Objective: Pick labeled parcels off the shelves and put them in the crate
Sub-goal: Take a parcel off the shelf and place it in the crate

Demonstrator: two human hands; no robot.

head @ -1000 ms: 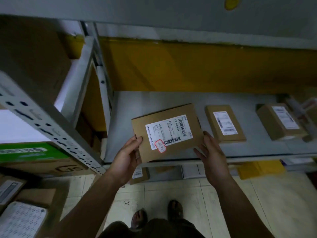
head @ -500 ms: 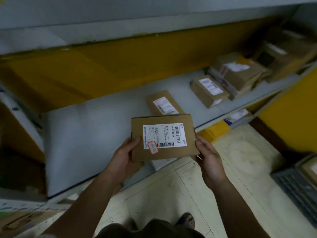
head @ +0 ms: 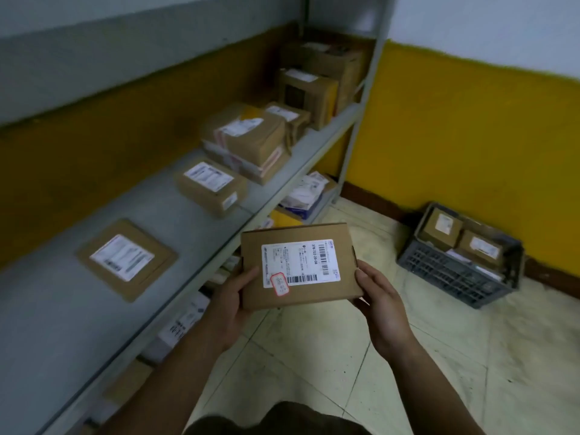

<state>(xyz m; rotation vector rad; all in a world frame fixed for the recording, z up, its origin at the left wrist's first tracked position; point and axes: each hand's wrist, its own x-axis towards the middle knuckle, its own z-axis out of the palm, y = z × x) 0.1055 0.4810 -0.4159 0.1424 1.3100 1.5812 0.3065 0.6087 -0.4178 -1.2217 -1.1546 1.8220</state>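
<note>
Yellow wall (head: 470, 136), tiled floor (head: 439, 356)

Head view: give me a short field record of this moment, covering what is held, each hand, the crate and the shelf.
held parcel: flat cardboard box, white barcode label and red-edged sticker facing up, clear of the shelf
left hand: grips the parcel's left edge
right hand: grips its lower right corner
crate: grey, on the floor by the yellow wall, ahead to the right
crate contents: at least two labeled boxes
shelf: several labeled parcels remain, a flat parcel nearest
</note>
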